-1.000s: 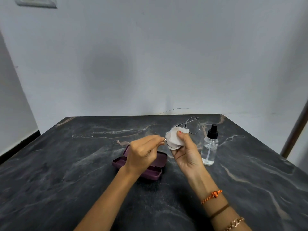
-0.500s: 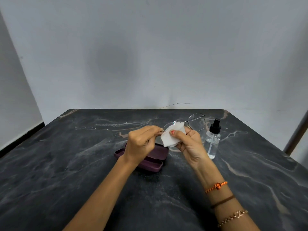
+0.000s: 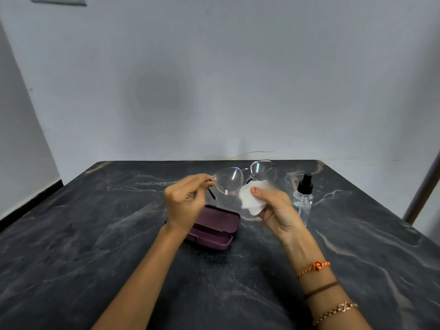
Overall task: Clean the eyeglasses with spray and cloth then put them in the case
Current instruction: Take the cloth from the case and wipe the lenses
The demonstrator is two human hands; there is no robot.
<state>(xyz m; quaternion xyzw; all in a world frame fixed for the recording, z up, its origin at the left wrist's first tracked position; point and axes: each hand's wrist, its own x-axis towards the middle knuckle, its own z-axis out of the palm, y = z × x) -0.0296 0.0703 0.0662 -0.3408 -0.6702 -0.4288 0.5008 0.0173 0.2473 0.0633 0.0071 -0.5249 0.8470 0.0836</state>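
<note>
Above case (image 3: 215,228): left fingers (image 3: 202,181) pinch eyeglasses (image 3: 229,181) hinge; right fingers (image 3: 256,190) clamp cloth (image 3: 251,200) beside lens.

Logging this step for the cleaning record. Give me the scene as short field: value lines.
left hand: pinches the eyeglasses at the frame's end, held above the table
right hand: holds the white cloth beside the near lens
case: maroon, open, empty, on the table
spray bottle: upright, right of the hands, untouched
stage: wiping; glasses not yet cased
</note>
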